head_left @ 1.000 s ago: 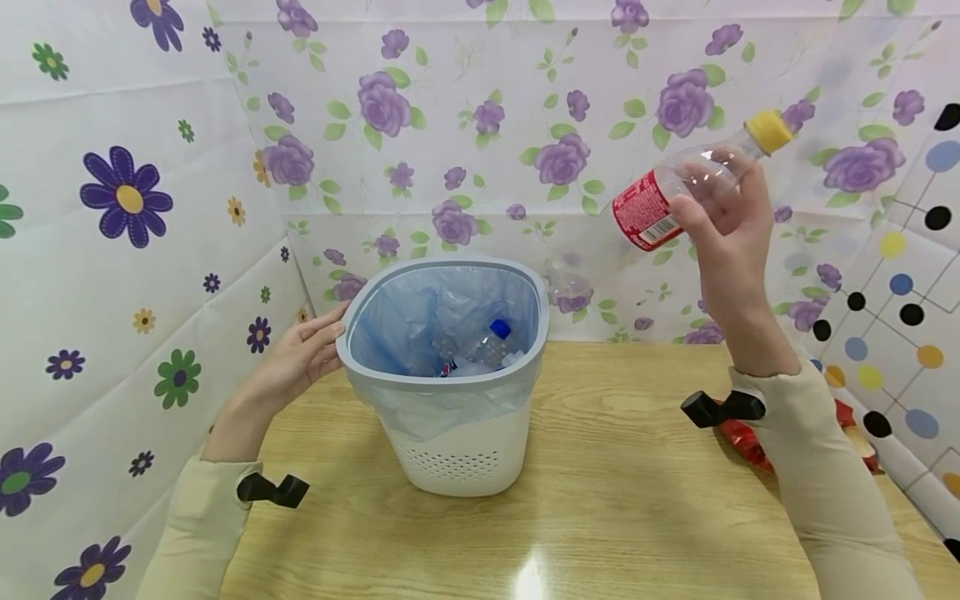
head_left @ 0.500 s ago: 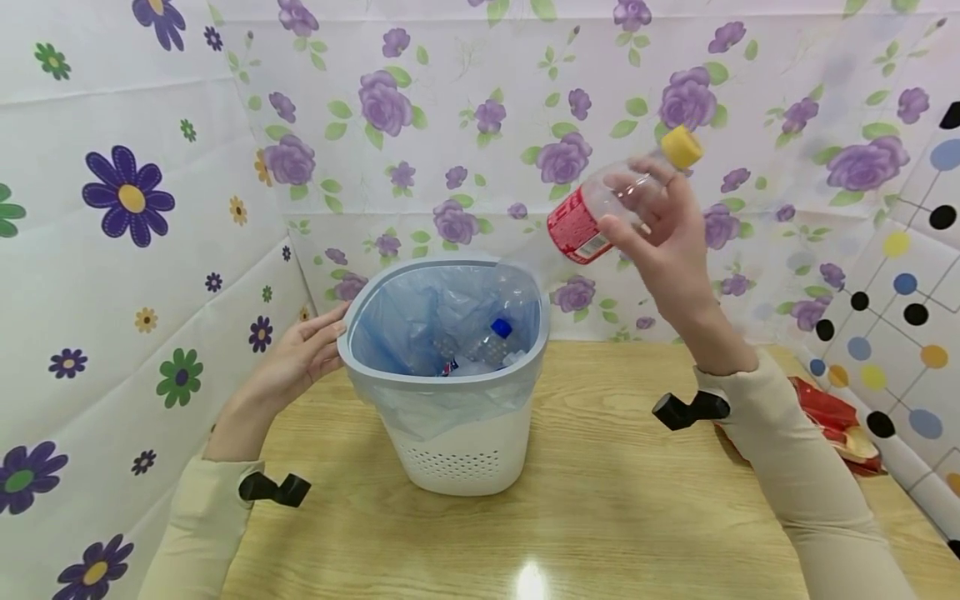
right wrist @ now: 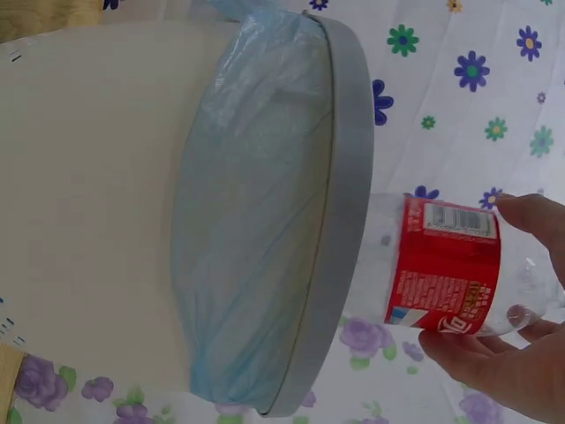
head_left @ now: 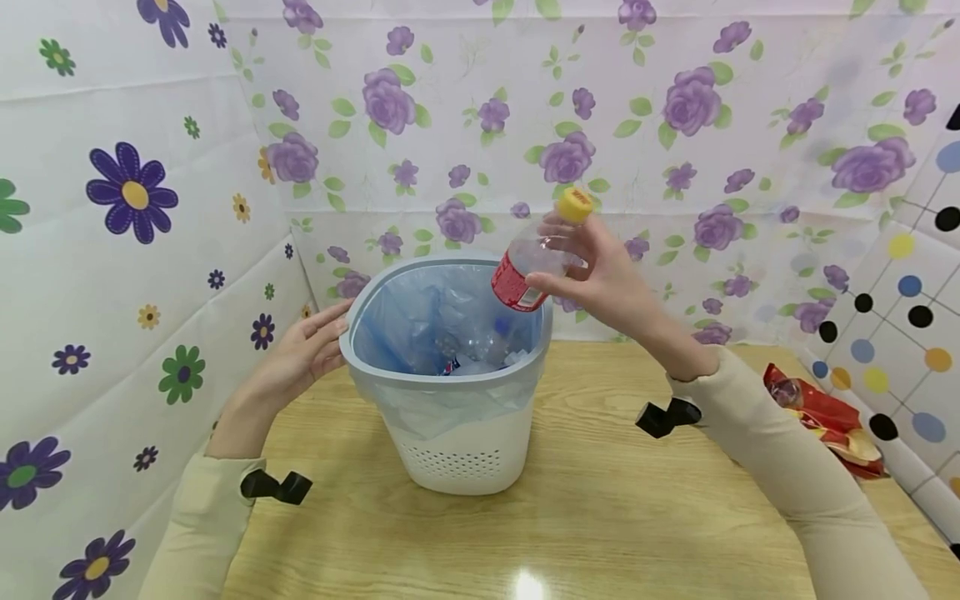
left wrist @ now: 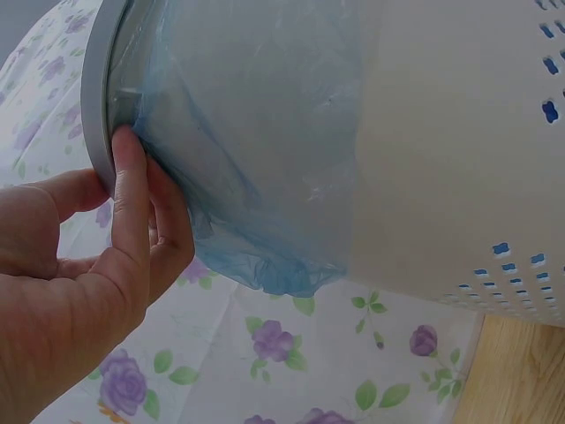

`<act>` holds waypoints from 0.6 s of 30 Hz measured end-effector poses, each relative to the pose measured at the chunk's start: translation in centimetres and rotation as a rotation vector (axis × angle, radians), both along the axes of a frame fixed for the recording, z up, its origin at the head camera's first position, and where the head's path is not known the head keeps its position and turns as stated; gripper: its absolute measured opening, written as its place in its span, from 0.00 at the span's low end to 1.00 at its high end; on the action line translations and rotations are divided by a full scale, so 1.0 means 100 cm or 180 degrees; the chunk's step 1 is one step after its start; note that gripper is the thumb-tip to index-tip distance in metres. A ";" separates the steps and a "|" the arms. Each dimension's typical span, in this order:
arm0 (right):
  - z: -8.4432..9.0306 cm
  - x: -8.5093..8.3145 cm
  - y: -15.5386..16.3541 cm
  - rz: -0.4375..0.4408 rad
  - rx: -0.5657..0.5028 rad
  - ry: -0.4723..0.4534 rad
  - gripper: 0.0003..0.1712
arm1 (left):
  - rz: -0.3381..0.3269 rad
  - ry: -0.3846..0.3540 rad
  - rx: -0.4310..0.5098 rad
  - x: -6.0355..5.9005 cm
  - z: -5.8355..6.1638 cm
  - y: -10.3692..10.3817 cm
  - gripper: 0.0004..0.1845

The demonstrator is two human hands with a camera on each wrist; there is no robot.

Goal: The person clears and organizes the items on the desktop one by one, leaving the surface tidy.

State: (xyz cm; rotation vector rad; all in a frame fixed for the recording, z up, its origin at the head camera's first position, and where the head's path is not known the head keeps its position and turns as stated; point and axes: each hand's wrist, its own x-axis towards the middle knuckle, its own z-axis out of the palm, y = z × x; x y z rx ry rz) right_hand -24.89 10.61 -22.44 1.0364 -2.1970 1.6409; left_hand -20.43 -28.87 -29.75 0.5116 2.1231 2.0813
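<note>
A clear plastic bottle [head_left: 534, 255] with a red label and yellow cap is gripped by my right hand [head_left: 603, 275] around its upper part. It tilts, base down to the left, over the right side of the trash can's mouth. In the right wrist view, the bottle's lower end [right wrist: 375, 256] passes behind the grey rim [right wrist: 351, 212]. My left hand [head_left: 300, 358] pinches the rim at the left; in the left wrist view, thumb and fingertips [left wrist: 126, 141] meet at the rim. The white trash can [head_left: 465, 450] stands upright, lined with a blue bag [head_left: 397, 321].
Inside the bag lie several discarded things, among them a clear bottle with a blue cap [head_left: 502, 326]. A red snack package [head_left: 825, 421] lies at the right of the wooden table [head_left: 615, 500]. Flowered sheets [head_left: 465, 108] hang behind and at the left.
My right hand has carried the bottle leftward and down, from the upper right to over the trash can's mouth. My left hand stays at the rim.
</note>
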 end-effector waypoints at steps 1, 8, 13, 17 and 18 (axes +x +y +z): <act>0.000 0.000 -0.002 0.0009 0.0061 -0.0031 0.42 | 0.0002 0.0002 -0.0008 0.000 0.000 0.000 0.33; -0.004 -0.002 0.000 0.0042 0.0141 -0.0101 0.41 | 0.0025 -0.0048 -0.0028 -0.001 -0.002 0.000 0.33; -0.008 -0.004 0.007 -0.0179 0.0279 0.0032 0.31 | 0.0016 -0.0035 0.0001 0.000 -0.002 0.000 0.33; -0.014 -0.004 0.011 -0.0276 0.0653 0.0084 0.21 | 0.0011 -0.0013 0.0004 0.000 -0.001 0.001 0.33; -0.016 -0.004 0.012 -0.0263 0.0755 0.0077 0.21 | 0.0010 -0.0014 0.0001 0.000 -0.001 0.001 0.33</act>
